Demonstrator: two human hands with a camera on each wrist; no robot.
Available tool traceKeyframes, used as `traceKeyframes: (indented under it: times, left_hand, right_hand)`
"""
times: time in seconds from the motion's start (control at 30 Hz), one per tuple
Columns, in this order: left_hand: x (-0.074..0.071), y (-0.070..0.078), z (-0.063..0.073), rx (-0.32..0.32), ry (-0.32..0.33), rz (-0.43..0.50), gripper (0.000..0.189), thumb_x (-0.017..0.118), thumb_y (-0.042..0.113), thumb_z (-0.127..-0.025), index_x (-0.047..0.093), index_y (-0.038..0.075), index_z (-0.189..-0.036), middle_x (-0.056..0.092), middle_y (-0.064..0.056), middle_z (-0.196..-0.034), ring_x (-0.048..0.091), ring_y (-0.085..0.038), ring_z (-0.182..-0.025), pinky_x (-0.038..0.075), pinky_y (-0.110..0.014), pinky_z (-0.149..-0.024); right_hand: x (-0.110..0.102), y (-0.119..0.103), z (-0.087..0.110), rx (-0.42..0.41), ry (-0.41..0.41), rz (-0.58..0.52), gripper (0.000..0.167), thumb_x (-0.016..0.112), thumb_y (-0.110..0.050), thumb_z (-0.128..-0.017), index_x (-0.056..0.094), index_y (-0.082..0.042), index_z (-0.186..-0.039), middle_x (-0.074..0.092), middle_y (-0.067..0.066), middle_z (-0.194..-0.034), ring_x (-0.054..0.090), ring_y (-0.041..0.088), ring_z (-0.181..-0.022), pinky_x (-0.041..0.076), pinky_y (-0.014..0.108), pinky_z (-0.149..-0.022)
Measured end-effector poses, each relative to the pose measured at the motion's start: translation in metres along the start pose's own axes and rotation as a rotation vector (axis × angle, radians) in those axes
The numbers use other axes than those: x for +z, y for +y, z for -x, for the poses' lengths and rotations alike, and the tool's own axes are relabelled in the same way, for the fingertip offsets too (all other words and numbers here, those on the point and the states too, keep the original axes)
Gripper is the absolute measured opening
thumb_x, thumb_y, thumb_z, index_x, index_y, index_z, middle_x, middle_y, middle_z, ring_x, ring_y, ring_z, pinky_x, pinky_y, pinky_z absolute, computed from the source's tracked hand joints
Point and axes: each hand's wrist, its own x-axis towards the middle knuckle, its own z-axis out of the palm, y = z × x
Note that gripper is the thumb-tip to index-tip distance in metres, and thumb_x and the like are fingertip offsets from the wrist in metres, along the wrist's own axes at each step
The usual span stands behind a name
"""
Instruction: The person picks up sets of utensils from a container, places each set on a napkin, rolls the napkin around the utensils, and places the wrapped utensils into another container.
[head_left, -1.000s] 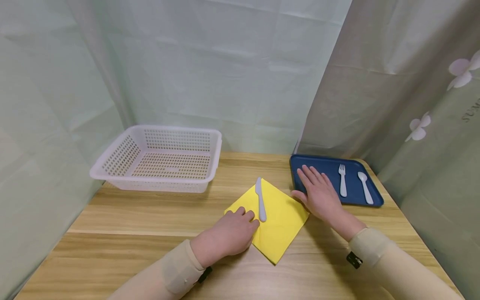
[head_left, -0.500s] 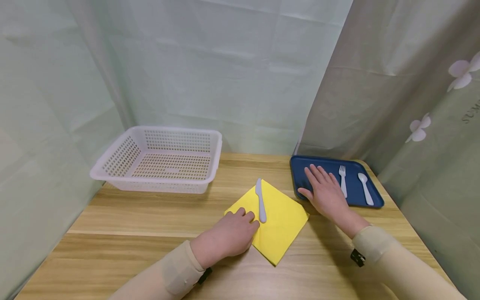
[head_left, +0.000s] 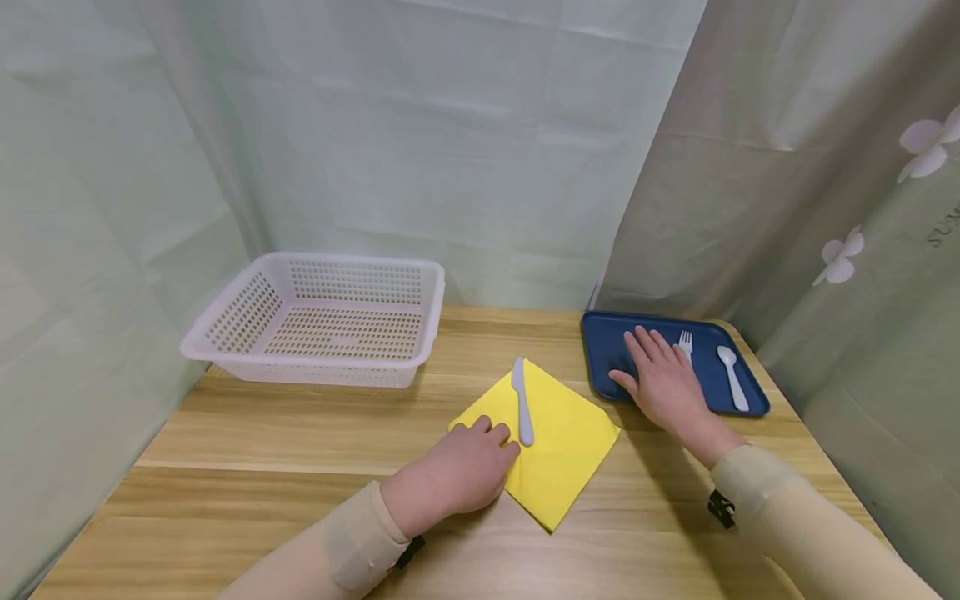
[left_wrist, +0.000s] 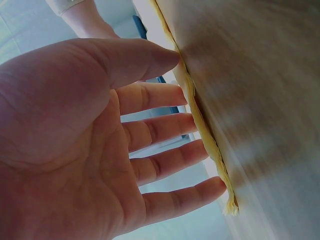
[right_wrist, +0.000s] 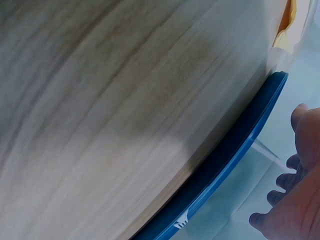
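The yellow cloth (head_left: 566,454) lies flat in the middle of the desk (head_left: 300,429), turned like a diamond with one corner to the person; its surface shows faint creases, and in the left wrist view its edge is thin and wavy. A light grey knife (head_left: 522,408) lies on it, blade pointing away. The left hand (head_left: 461,467) touches the left part of the cloth with its fingertips, its fingers and thumb apart. The right hand (head_left: 666,387) is over the blue tray (head_left: 609,333), fingers extended and thumb apart, and it hides the handle of a white fork (head_left: 686,340); a white spoon (head_left: 733,379) lies in the tray to the right. A white perforated basket (head_left: 330,362) stands at the far left. Behind hangs a pale curtain (head_left: 480,158); at the right, beside pinkish flowers (head_left: 840,256), the printed letters (head_left: 945,227) seem to read "SUM", cut by the border of the view.
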Motion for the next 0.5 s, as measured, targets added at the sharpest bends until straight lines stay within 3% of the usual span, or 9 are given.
traceKeyframes:
  times: [0.5]
  left_hand:
    - [0.0003, 0.0001, 0.0002, 0.002, 0.007, 0.007, 0.018, 0.071, 0.027, -0.104, 0.073, 0.016, -0.118, 0.064, -0.002, -0.109, 0.056, -0.024, -0.095, 0.053, -0.040, -0.070]
  right_hand:
    - [-0.0005, 0.0098, -0.0062, 0.041, -0.027, 0.002, 0.080, 0.064, -0.045, -0.112, 0.034, 0.001, -0.170, 0.027, 0.029, -0.176, 0.019, 0.051, -0.164, 0.011, 0.071, -0.129]
